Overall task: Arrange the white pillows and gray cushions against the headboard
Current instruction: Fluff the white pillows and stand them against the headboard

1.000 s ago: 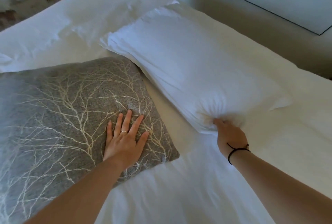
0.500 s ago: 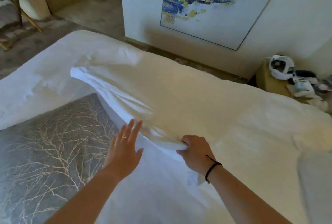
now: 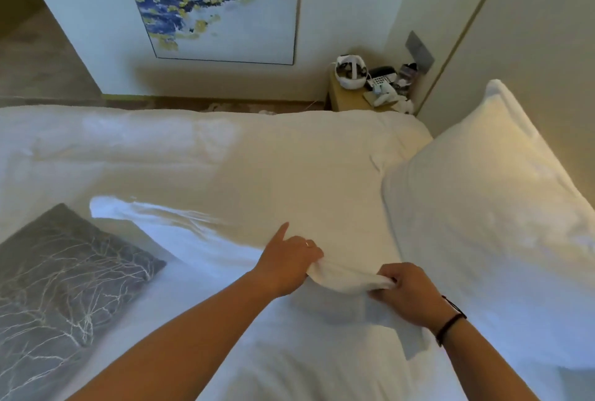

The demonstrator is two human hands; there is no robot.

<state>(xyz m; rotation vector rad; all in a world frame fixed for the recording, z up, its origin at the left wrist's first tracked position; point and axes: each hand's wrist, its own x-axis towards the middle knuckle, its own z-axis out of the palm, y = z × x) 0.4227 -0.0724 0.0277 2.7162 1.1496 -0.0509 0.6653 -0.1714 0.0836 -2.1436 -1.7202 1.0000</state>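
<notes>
A white pillow (image 3: 273, 181) lies lifted across the middle of the bed, its near edge raised. My left hand (image 3: 289, 259) grips that edge, with the index finger stretched out. My right hand (image 3: 405, 291) pinches the same edge a little further right. A second white pillow (image 3: 489, 201) leans upright at the right against the beige headboard (image 3: 547, 62). A gray cushion (image 3: 64, 275) with a pale branch pattern lies flat on the bed at the lower left, apart from both hands.
White bedding (image 3: 289, 368) covers the bed below my arms. A wooden bedside table (image 3: 351, 98) with a phone and small items stands beyond the bed's far corner. A painting (image 3: 212, 4) hangs on the far wall.
My left hand left the gray cushion and took hold of the white pillow's edge beside my right hand. The pillow has been lifted, and the view swung right towards the headboard.
</notes>
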